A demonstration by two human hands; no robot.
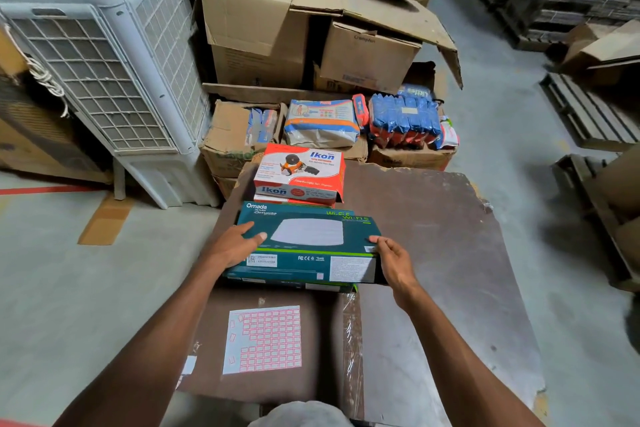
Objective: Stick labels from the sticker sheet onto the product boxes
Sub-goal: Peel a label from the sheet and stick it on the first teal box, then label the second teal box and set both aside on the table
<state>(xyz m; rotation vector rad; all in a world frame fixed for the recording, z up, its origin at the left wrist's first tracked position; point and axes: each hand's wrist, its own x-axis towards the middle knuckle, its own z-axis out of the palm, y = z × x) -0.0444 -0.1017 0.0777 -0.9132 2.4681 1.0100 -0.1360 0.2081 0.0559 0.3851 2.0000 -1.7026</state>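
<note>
My left hand (pixel 231 246) and right hand (pixel 393 262) gripping the teal box (pixel 304 253) ends, fingers curled round it, sticker sheet (pixel 263 340) near on the desk (pixel 433 253)

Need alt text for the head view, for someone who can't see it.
Both hands, left hand and right hand, grip the ends of a teal Omada box above a brown board. A sticker sheet lies nearer the person; Ikon boxes sit behind.
</note>
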